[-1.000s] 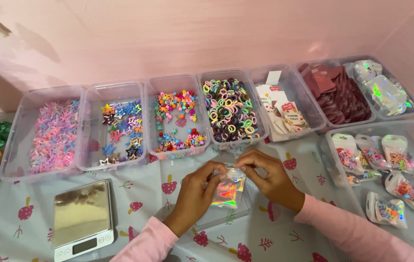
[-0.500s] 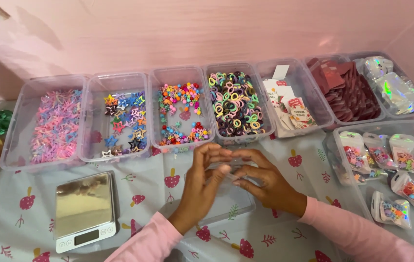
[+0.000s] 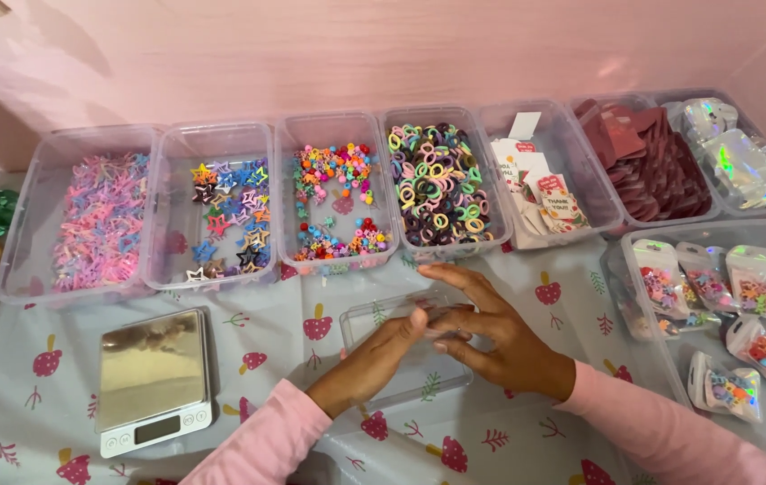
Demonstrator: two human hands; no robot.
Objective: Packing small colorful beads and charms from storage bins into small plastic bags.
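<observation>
Overhead, a pink wall backs the tabletop (image 3: 32, 422), which wears a pale cloth printed with strawberries. A row of clear bins (image 3: 212, 207) of coloured clips and hair ties lines the wall. Both hands meet over a clear shallow tray (image 3: 383, 316): left hand (image 3: 374, 359) and right hand (image 3: 482, 328) pinch something small between fingertips, mostly hidden. A silver scale (image 3: 154, 377) sits left.

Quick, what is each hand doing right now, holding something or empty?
Left hand: fingers bent over the clear tray; any grip cannot be told.
Right hand: open, fingers spread flat over the same tray.
</observation>
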